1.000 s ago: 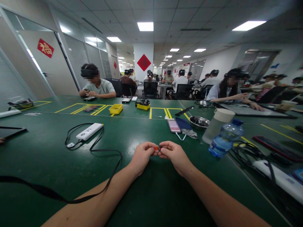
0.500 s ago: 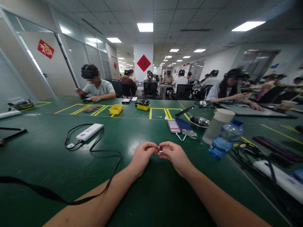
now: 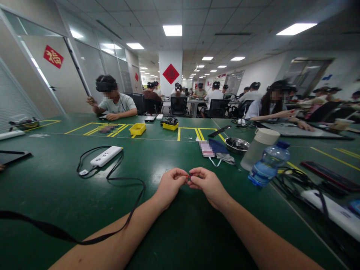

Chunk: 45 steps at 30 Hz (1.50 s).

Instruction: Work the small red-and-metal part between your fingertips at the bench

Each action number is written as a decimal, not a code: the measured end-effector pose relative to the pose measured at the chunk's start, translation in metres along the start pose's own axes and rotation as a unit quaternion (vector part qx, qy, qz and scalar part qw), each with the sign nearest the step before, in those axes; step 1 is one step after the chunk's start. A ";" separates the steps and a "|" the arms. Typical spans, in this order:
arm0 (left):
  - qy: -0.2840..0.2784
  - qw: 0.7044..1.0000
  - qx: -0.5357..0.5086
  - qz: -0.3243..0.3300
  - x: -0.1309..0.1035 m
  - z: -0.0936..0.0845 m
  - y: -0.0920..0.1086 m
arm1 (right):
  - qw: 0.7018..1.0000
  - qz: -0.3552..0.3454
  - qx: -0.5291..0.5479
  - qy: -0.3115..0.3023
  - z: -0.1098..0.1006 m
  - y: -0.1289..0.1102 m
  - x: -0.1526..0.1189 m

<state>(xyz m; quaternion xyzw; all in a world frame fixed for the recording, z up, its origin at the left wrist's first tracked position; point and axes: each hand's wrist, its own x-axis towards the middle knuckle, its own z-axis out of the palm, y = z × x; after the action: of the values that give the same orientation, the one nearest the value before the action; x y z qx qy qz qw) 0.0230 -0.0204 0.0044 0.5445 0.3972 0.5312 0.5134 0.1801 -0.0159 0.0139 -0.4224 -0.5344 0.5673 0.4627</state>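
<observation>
Pinching a tiny red part [image 3: 188, 175], mostly hidden between fingertips.

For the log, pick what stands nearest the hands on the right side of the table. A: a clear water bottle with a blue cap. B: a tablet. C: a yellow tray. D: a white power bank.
A: the water bottle stands just right of the right hand, beside a white-lidded jar.
</observation>
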 end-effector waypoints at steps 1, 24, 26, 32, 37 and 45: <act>-0.001 1.000 -0.002 0.000 0.000 0.000 0.001 | 1.000 0.001 -0.003 0.001 0.000 0.000 0.000; -0.008 1.000 0.011 0.003 0.001 -0.003 -0.006 | 0.999 0.030 0.032 0.003 0.001 -0.003 -0.001; -0.009 1.000 0.006 0.006 0.002 -0.003 -0.006 | 0.999 0.029 0.023 0.006 0.001 -0.003 -0.001; -0.008 1.000 -0.015 -0.002 0.002 -0.001 -0.005 | 1.000 0.000 0.002 -0.011 0.001 -0.003 -0.002; -0.001 1.000 -0.024 -0.011 0.001 -0.002 -0.004 | 0.999 0.021 0.032 -0.008 0.001 -0.004 -0.002; -0.005 0.999 -0.040 -0.014 0.001 -0.002 -0.003 | 0.998 0.034 0.059 -0.004 0.000 -0.005 0.000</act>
<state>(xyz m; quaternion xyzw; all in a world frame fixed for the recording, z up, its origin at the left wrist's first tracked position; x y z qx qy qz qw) 0.0215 -0.0186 0.0020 0.5202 0.3805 0.5368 0.5445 0.1806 -0.0162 0.0189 -0.4101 -0.4868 0.6152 0.4652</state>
